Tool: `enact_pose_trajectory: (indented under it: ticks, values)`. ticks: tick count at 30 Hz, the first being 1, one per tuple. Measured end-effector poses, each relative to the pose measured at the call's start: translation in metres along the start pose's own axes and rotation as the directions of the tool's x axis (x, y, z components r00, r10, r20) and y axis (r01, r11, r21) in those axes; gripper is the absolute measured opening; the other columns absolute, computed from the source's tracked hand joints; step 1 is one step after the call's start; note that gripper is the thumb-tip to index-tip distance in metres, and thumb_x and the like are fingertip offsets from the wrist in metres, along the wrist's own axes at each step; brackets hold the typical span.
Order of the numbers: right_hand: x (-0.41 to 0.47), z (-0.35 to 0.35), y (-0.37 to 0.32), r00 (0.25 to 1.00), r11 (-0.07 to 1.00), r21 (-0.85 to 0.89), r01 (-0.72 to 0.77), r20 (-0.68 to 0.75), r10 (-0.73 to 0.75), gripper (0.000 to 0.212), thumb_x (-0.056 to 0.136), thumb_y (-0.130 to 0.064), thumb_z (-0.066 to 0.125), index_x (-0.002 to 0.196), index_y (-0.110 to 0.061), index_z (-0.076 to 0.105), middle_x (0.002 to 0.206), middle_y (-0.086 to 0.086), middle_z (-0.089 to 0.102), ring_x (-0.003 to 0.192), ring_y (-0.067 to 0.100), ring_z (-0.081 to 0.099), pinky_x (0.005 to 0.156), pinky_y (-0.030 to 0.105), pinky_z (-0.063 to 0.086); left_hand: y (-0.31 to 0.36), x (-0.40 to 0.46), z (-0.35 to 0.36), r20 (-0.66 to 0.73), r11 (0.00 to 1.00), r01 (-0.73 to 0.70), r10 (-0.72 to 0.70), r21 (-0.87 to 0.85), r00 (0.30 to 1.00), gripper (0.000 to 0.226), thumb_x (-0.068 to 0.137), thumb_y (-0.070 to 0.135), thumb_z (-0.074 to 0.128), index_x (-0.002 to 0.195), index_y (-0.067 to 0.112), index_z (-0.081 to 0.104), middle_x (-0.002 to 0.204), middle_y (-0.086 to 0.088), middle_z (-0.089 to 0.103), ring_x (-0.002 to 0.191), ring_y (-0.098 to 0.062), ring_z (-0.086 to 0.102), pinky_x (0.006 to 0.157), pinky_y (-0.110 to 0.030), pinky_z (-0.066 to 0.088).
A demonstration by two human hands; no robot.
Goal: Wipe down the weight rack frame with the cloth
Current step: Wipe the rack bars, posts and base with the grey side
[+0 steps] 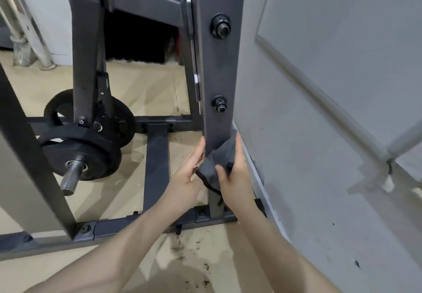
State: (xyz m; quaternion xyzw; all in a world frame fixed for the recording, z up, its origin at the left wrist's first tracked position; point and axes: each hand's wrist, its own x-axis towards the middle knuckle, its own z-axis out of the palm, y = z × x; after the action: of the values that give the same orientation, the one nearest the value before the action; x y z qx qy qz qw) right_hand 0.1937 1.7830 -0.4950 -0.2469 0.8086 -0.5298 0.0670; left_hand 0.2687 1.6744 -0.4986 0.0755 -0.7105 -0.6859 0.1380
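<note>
Both hands are working low on the near-right upright of the weight rack frame, close to the grey wall. Right hand is gripping the cloth: thumb pressing across the front of the bunched grey fabric, fingers reaching up along the right edge of the post, pinning the cloth against the steel. Left hand is lying mostly uncurled, fingers extended upward and touching the left edge of the post and the left side of the cloth; it is steadying, not clenching. Whether its thumb is catching any fabric cannot be told from this angle.

Cloth position: wrapped around the front face of the upright, well below the lower bolt and above the base rail. A loose corner is hanging down below the hands.

Step in hand, as judged: wiping the lower section of this upright, with the cloth being drawn along the post. Direction of stroke cannot be read from one frame.

Next move is calling for: keeping pressure on both sides of the post while sliding toward the foot joint, then regathering the loose corner before moving onto the base rail. The gap between post and wall is looking tight, so right-hand fingers are needing care there.

Also noting: weight plates sitting on a peg to the left, well apart from the hands; dark debris on the floor near the rail.
</note>
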Motion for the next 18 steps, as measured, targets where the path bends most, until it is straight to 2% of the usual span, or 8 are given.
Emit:
enact_pose_trajectory:
  ticks: [3,5,9,11,12,13,16,18]
  values:
    - [0.002,0.012,0.011,0.973,0.973,-0.02,-0.228,0.031,0.228,0.057,0.095,-0.004,0.048,0.142,-0.03,0.029,0.128,-0.004,0.052,0.114,0.011,0.051,0.094,0.023,0.041,0.006,0.001,-0.013,0.066,0.995,0.099,-0.099,0.005,0.993,0.098,0.077,-0.027,0.027,0.138,0.051,0.025,0.151,0.018,0.03,0.136,0.007,0.026,0.109,-0.015,0.021]
    - [0.004,0.014,0.004,0.939,0.938,-0.026,-0.345,-0.001,0.345,0.056,0.095,-0.002,0.043,0.145,-0.022,0.027,0.126,-0.004,0.05,0.116,0.014,0.048,0.093,0.021,0.036,0.008,0.003,-0.019,0.127,0.989,0.142,-0.137,-0.028,0.982,0.1,0.076,-0.028,0.023,0.132,0.055,0.028,0.149,0.015,0.032,0.136,0.004,0.028,0.107,-0.014,0.025]
    - [-0.004,0.002,-0.028,0.987,0.999,0.02,-0.043,-0.154,0.045,0.062,0.094,-0.001,0.049,0.141,-0.036,0.029,0.122,-0.015,0.052,0.11,-0.001,0.05,0.087,0.01,0.041,0.008,0.005,-0.021,0.157,0.987,0.131,-0.115,-0.097,0.981,0.079,0.088,-0.019,0.033,0.129,0.049,0.032,0.151,0.009,0.031,0.141,-0.009,0.026,0.106,-0.018,0.031]
    - [-0.008,0.003,-0.019,0.983,1.0,-0.011,-0.005,-0.185,0.002,0.062,0.094,0.0,0.048,0.144,-0.031,0.028,0.117,-0.015,0.051,0.103,-0.005,0.05,0.084,0.003,0.039,0.012,0.008,-0.022,0.207,0.96,0.154,-0.105,-0.234,0.973,0.057,0.089,0.02,0.061,0.129,0.048,0.031,0.15,0.014,0.026,0.14,-0.007,0.022,0.113,-0.027,0.019]
    - [-0.008,0.005,-0.01,0.986,0.998,-0.054,-0.039,-0.167,0.029,0.061,0.094,0.002,0.045,0.146,-0.025,0.028,0.115,-0.013,0.05,0.1,-0.004,0.051,0.083,0.001,0.038,0.014,0.009,-0.025,0.249,0.953,0.171,-0.108,-0.25,0.963,0.074,0.075,0.04,0.074,0.132,0.046,0.027,0.148,0.018,0.024,0.136,-0.002,0.024,0.113,-0.026,0.016]
    - [-0.01,0.007,0.0,0.99,0.99,-0.104,-0.099,-0.113,0.087,0.06,0.094,0.004,0.043,0.146,-0.021,0.028,0.116,-0.01,0.05,0.101,-0.001,0.052,0.082,0.002,0.037,0.01,0.011,-0.029,0.303,0.962,0.153,-0.079,-0.227,0.95,0.087,0.069,0.038,0.077,0.137,0.044,0.022,0.148,0.019,0.022,0.133,0.001,0.026,0.115,-0.028,0.013]
    - [-0.027,0.005,0.038,0.945,0.904,-0.311,-0.294,0.048,0.324,0.05,0.093,0.005,0.039,0.139,-0.015,0.039,0.116,-0.002,0.055,0.11,0.015,0.053,0.078,0.009,0.034,-0.012,0.012,-0.039,0.265,0.999,0.046,-0.044,-0.004,0.963,0.087,0.076,-0.014,0.036,0.131,0.053,0.022,0.154,0.017,0.019,0.137,0.003,0.024,0.119,-0.035,0.014]
    - [-0.042,0.006,0.057,0.914,0.848,-0.424,-0.319,0.099,0.393,0.041,0.094,0.001,0.043,0.132,-0.014,0.046,0.107,-0.002,0.057,0.1,0.016,0.054,0.071,0.012,0.033,-0.034,0.006,-0.047,0.187,0.994,0.092,-0.101,0.053,0.977,0.09,0.08,-0.018,0.028,0.125,0.06,0.027,0.152,0.016,0.026,0.136,0.003,0.028,0.113,-0.029,0.023]
